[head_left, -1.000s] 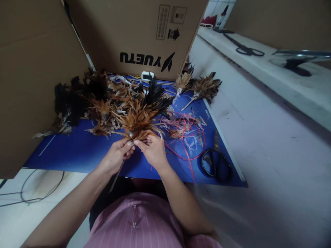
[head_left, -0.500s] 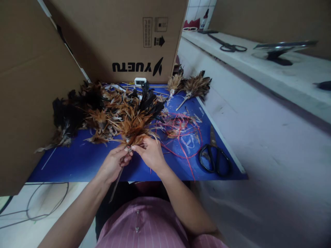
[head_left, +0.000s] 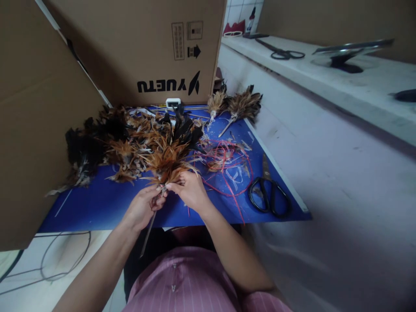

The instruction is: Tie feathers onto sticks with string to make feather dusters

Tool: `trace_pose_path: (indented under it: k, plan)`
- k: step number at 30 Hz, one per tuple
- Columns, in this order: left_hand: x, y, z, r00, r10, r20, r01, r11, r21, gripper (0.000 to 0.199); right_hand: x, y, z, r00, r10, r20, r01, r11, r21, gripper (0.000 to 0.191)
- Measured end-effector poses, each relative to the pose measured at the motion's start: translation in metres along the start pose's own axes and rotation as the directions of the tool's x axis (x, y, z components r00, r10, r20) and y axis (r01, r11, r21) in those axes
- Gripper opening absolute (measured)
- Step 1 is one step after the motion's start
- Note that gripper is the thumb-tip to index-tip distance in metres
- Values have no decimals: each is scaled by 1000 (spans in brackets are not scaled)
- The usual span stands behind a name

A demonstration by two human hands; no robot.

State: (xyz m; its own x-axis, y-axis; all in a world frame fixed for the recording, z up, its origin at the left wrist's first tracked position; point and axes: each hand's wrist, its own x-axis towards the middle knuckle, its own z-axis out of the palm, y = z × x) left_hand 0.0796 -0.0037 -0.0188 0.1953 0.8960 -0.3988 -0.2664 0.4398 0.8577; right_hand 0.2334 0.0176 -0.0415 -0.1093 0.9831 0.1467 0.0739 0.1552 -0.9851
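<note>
A feather duster (head_left: 169, 158) with brown and black feathers is between my hands over the front of the blue table. My left hand (head_left: 139, 208) is closed around its bound base, and the thin stick (head_left: 147, 236) runs down below the fingers toward my lap. My right hand (head_left: 191, 190) pinches at the base of the feathers, its thumb and fingertips close to the left thumb. Exactly what lies between the right fingertips is too small to see. Loose feathers (head_left: 126, 125) are heaped behind and to the left.
Tangled red string (head_left: 232, 193) and black-handled scissors (head_left: 269, 197) lie to the right on the blue table (head_left: 104, 208). Two small feather bundles (head_left: 242, 106) sit by the wall. Cardboard boxes (head_left: 146, 43) stand behind and left. More scissors (head_left: 282, 53) rest on the ledge.
The view has shifted slightly, so the background sits a little further left. Both hands keep nearly the same grip at the duster's base; the lower end of the stick has swung slightly right.
</note>
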Motion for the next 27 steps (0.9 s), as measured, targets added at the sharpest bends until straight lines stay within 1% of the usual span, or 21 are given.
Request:
trace_pose_path:
  k: [9,13,16,19,27]
  plan:
    - [2,0,0,999,-27,27,26,1000,9,18,2,-8,-8,999,-9,35,10,1000,-28,5]
    - [2,1,-1,999,-34,32,34,999,2,17,4,-7,-8,997,6,72,-10,999,49,5]
    - [2,1,-1,998,-43,36,43,999,4,16,5,-5,-7,997,18,78,-26,995,98,6]
    - [2,-1,0,1000,-30,10,30,999,23,17,4,-4,-5,998,13,63,-18,997,69,7]
    - [0,-1,9,993,47,-109,-44,999,31,13,1,-10,-1,1000,-14,1,14,997,-74,8]
